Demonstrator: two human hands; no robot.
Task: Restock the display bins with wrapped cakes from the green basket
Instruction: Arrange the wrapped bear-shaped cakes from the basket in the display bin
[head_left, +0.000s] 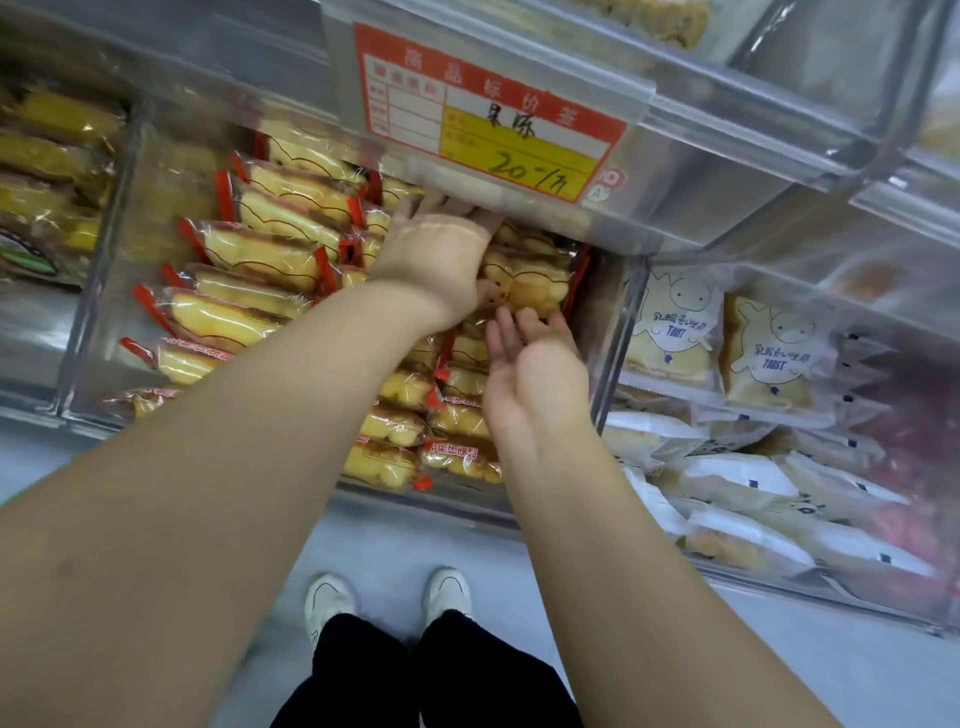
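Note:
A clear display bin (98, 291) holds several yellow wrapped cakes (249, 249) with red-edged wrappers, stacked in rows. My left hand (441, 260) reaches deep into the bin under the shelf above, fingers spread and pressing on the cakes at the back. A bear-shaped wrapped cake (524, 283) lies just right of that hand. My right hand (535, 369) hovers palm up beside it, fingers apart and touching the cake's lower edge, holding nothing. The green basket is not in view.
A red and yellow price tag (488, 114) hangs on the upper shelf front just above my left hand. Another bin to the right holds white toast packets (675, 332). More yellow cakes (52, 156) fill the bin at left. My shoes (389, 597) stand on grey floor.

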